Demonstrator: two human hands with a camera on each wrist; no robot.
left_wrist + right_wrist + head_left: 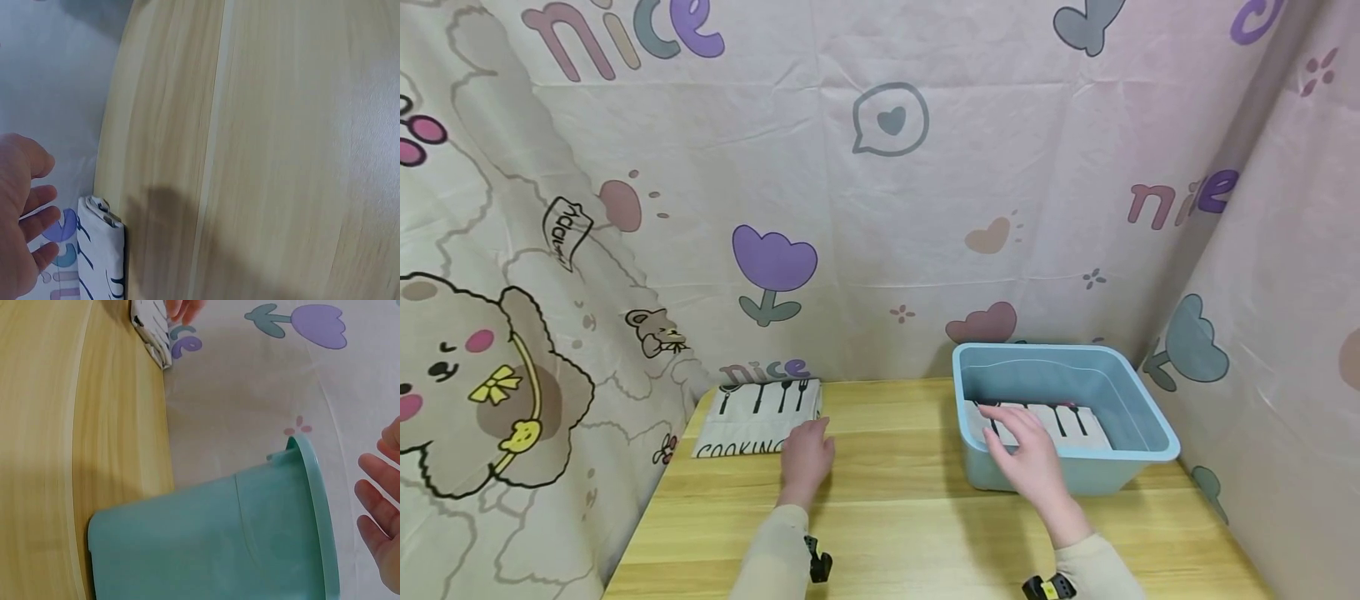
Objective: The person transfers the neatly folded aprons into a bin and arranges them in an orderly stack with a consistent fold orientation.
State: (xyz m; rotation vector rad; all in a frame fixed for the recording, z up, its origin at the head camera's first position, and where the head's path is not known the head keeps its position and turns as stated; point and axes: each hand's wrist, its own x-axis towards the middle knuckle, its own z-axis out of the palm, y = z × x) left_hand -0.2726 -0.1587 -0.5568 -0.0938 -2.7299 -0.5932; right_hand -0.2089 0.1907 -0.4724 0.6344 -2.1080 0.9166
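Note:
A folded white cloth (pixel 752 417) printed with black cutlery and the word COOKING lies at the table's back left. My left hand (pixel 808 462) is over its right front corner, fingers loosely bent, gripping nothing. In the left wrist view the hand (pixel 22 219) appears above the folded cloth (pixel 103 250), apart from it. At the right stands a blue plastic bin (pixel 1075 472); inside lies another folded cloth (pixel 1093 429) with the same cutlery print. My right hand (pixel 1033 458) hovers over the bin's near left rim with fingers spread, holding nothing.
The wooden table (pixel 887 500) stretches between the cloth and the bin. A printed curtain (pixel 887 208) hangs behind the table and along both sides. The bin stands near the table's right back edge, close to the curtain.

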